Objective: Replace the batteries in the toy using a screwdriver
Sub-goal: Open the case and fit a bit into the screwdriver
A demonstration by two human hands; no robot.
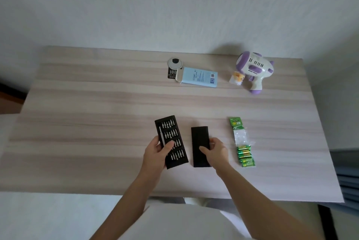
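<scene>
The left hand is grasping the screwdriver kit, thumb lying across the bits. At its three o'clock, the right hand is gripping the black cover on the table. The batteries are lying at the cover's three o'clock. Farther off, the toy is resting at one o'clock and a blue box at twelve.

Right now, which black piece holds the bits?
The tray in the left hand: rows of metal bits show. The cover in the right hand is plain.
</scene>
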